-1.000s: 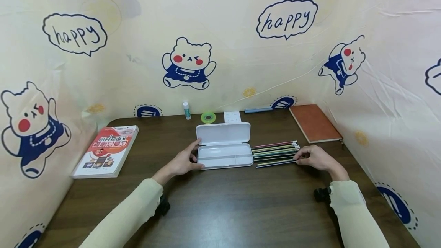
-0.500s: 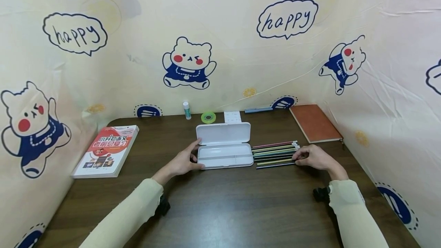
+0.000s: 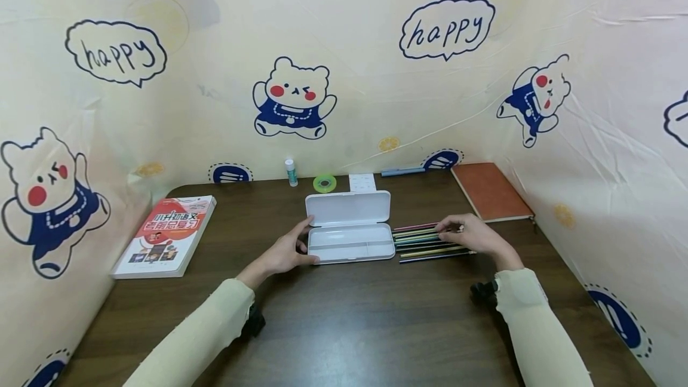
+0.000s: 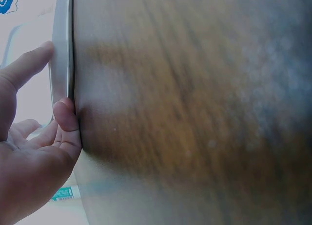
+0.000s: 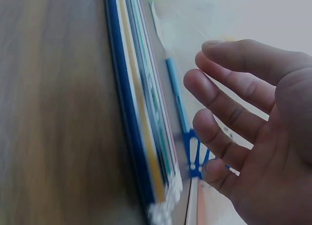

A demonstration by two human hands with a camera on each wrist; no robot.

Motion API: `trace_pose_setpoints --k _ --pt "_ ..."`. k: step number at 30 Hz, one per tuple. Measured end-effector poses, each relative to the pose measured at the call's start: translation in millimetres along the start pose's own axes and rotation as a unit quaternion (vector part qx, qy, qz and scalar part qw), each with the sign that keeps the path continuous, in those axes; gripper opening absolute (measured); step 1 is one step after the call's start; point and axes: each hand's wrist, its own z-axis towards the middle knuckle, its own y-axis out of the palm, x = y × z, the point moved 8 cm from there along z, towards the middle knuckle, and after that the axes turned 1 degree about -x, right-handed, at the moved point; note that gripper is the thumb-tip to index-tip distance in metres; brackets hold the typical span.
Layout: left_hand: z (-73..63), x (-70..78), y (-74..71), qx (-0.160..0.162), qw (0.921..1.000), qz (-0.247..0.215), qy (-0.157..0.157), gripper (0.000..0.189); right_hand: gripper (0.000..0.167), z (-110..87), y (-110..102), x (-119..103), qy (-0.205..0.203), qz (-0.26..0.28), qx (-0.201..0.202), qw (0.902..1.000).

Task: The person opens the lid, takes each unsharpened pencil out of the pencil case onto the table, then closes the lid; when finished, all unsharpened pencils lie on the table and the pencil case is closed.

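A white pencil case (image 3: 338, 249) lies with its lid up on the brown table, its divided tray holding nothing. My left hand (image 3: 279, 254) grips the case's left end, thumb at the front corner and fingers along the side. Right of the case, several colored pencils (image 3: 421, 249) with white ends lie side by side. Above them is my right hand (image 3: 480, 236), hiding part of their right ends. In the right wrist view its fingers (image 5: 207, 86) are loosely bent, with nothing between them, and stand apart from the pencils (image 5: 131, 79).
A thick book (image 3: 163, 237) lies at the left, a brown notebook (image 3: 494, 193) at the back right. Along the back edge are a glue stick (image 3: 291, 172), a green tape roll (image 3: 325, 183), a white card (image 3: 362, 183) and a slim blue item (image 3: 403, 172).
My right hand has moved left and away from me, from the nearest pencils' ends to above the row. The nearest pencil's right end now shows. The left hand has stayed put.
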Motion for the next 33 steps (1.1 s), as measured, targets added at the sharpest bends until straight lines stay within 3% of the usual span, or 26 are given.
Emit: trace_pose_setpoints --k 13,33 --pt "1.0 -0.5 -1.0 0.002 1.0 0.002 -0.006 0.104 0.024 36.4 5.3 -39.6 -0.026 -0.01 0.02 0.9994" --pt "-0.4 -0.5 -0.2 -0.001 1.0 0.006 -0.008 0.103 0.049 66.7 25.8 -81.8 -0.063 0.027 0.008 0.9976"
